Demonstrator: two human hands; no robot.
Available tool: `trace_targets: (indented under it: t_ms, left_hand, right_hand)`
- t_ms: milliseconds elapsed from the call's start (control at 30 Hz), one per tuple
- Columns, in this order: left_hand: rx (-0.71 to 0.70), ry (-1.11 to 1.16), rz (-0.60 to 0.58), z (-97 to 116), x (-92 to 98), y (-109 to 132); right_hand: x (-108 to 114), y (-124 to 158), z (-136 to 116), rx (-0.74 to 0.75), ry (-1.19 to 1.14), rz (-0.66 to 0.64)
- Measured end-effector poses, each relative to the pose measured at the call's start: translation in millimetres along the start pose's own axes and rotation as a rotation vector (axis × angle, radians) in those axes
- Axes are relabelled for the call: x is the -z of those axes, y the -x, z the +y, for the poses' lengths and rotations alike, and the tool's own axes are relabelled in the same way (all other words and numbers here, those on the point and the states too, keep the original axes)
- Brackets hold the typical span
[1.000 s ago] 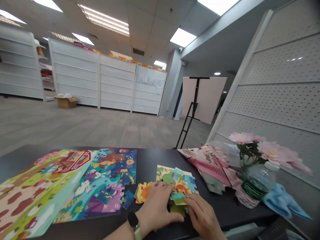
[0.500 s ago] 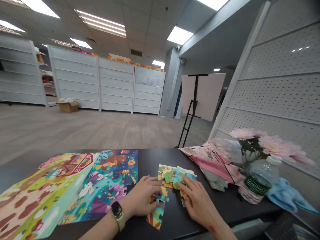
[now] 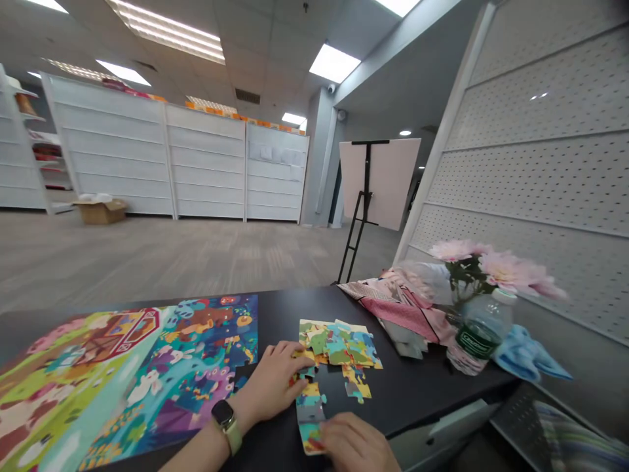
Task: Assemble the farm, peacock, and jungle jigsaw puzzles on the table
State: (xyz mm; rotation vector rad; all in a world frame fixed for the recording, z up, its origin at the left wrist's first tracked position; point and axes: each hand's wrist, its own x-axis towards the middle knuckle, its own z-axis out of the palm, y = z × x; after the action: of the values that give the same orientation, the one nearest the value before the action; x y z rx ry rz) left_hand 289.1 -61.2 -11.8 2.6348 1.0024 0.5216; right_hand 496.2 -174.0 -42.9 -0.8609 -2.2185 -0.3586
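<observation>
Partly joined jigsaw puzzle pieces (image 3: 339, 346) in yellow, green and blue lie on the black table ahead of my hands. My left hand (image 3: 276, 383), with a watch (image 3: 223, 413) on its wrist, rests at their left edge. Its thumb and curled fingers close around a puzzle piece, mostly hidden by the hand. My right hand (image 3: 358, 443) is low at the front, slightly blurred, its fingers together on the lower end of a short column of joined pieces (image 3: 310, 413). A small joined group (image 3: 357, 382) hangs below the right side of the main section.
On the left lie a farm picture sheet (image 3: 63, 387) and a dark blue jigsaw (image 3: 206, 373) with animals. At right are a pink cloth bag (image 3: 393, 298), a bottle (image 3: 479, 337), pink flowers (image 3: 501, 265) and a blue cloth (image 3: 523, 354). An easel (image 3: 361, 210) stands beyond.
My right hand has moved down from the right-hand pieces to the lower end of the column, uncovering those pieces. The column now stands straighter. The view has turned slightly right.
</observation>
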Motion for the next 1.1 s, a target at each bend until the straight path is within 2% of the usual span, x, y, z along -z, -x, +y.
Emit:
trace_targets:
  t_ms: [100,167,233,267,400,500,600,733,833,933,1100]
  left_hand:
    - [0.005,0.011,0.012,2,-2.7,2]
    - [0.010,0.013,0.022,3,-2.8,4]
    - [0.022,0.007,0.033,2,-0.6,6]
    - [0.034,-0.001,0.039,1,1.4,6]
    - [0.169,-0.011,0.068,-4,11.1,-6]
    - [0.251,0.025,0.040,-8,12.7,-36]
    - [0.298,0.059,-0.058,-13,9.3,-76]
    - [0.399,0.107,-0.190,-20,7.2,-119]
    - [0.436,0.208,-0.214,-26,7.5,-133]
    - [0.416,0.360,-0.154,-32,4.8,-134]
    - [0.405,0.656,0.042,-43,-1.9,-118]
  right_hand:
    - [19,-22,11,-0.093,-0.064,0.070]
    - [22,-35,21,-0.121,-0.063,0.157]
    - [23,-43,32,-0.165,-0.030,0.180]
    - [23,-44,38,-0.196,-0.019,0.131]
    - [26,-40,74,-0.292,-0.013,-0.244]
    - [23,-40,113,-0.528,0.197,-0.291]
    - [8,-47,142,-0.636,0.312,-0.322]
    - [-16,-53,150,-0.683,0.379,-0.368]
    - [-23,-56,150,-0.723,0.419,-0.371]
    - [-23,-61,152,-0.742,0.423,-0.363]
    - [-15,-65,164,-0.782,0.350,-0.337]
